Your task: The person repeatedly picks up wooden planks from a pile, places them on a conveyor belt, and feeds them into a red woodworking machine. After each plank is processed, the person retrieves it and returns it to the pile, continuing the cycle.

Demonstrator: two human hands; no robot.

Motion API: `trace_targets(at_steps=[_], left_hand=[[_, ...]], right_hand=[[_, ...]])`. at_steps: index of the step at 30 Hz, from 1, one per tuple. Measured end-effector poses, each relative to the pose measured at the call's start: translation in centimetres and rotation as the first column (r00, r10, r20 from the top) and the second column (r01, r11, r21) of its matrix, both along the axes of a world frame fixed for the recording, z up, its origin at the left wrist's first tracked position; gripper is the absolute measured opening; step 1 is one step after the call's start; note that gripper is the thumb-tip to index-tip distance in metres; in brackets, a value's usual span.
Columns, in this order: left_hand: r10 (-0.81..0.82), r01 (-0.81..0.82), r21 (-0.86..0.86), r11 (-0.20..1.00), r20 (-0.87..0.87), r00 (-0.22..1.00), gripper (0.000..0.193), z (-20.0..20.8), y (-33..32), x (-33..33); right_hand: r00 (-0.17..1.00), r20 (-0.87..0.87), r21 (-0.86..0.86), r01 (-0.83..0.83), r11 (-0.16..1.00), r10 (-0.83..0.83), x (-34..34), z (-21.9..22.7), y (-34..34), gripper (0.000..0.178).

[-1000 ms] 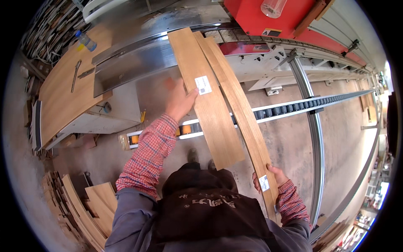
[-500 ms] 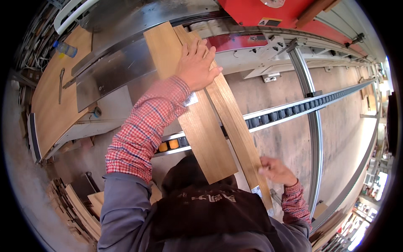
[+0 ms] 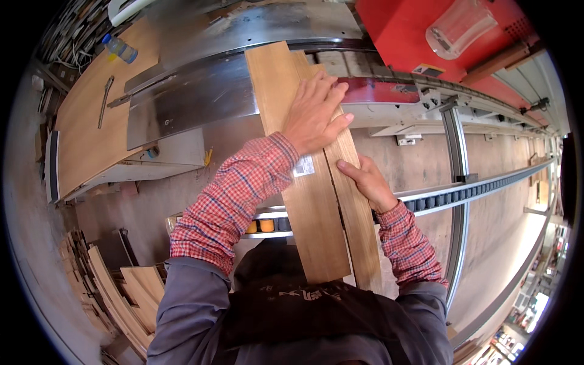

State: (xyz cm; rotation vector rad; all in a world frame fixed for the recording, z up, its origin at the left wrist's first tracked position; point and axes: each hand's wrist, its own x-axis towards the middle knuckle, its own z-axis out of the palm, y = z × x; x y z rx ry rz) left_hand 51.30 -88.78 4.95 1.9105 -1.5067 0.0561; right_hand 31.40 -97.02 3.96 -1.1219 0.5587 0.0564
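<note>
Two flat wooden boards lie side by side across the middle of the view, each running from about twelve o'clock to five. The wider board (image 3: pixel 319 231) is on the nine o'clock side, the narrower board (image 3: pixel 360 237) on the three o'clock side, with a thin dark gap between their lower stretches. Their far ends reach over a dark metal plate (image 3: pixel 194 100).

The left hand (image 3: pixel 316 115), just off the centre toward twelve o'clock, lies palm down over both boards; its grip is wide, fingers spread and clasping nothing. A white label (image 3: pixel 303 166) on the wider board shows just below the wrist. The right hand (image 3: pixel 368 182) comes in from four o'clock with a narrow grip on the narrower board — thumb on the upper face, the other fingers mostly hidden.

Beneath the boards, a roller track (image 3: pixel 480 191) stretches toward three o'clock. At ten o'clock, a wood-coloured tabletop (image 3: pixel 82 140) carries a bottle (image 3: pixel 120 48) and a slim metal tool (image 3: pixel 106 102). A red machine (image 3: pixel 395 36) stands at one o'clock; wooden strips (image 3: pixel 91 292) are piled at eight.
</note>
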Motion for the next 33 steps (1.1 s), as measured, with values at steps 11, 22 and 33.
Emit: trace_targets(at_steps=[11, 22, 33], left_hand=[[0.128, -0.423, 0.158, 0.892, -0.987, -0.098, 0.041, -3.7, 9.5, -0.9], [-0.123, -0.329, -0.039, 0.944, -0.963, -0.238, 0.043, -4.7, 4.6, -2.3], [-0.1, -0.258, -0.053, 0.965, -0.98, -0.17, 0.047, -4.3, 4.8, -1.7]], right_hand=[[0.996, -0.055, -0.024, 0.071, 0.997, -0.072, -0.1, -0.3, 0.2, 0.04], [0.989, -0.081, -0.061, 0.123, 0.991, -0.128, -1.4, 0.9, -0.9, 0.045], [0.983, -0.064, -0.031, 0.171, 0.985, -0.173, -1.2, 0.7, 0.1, 0.042]])
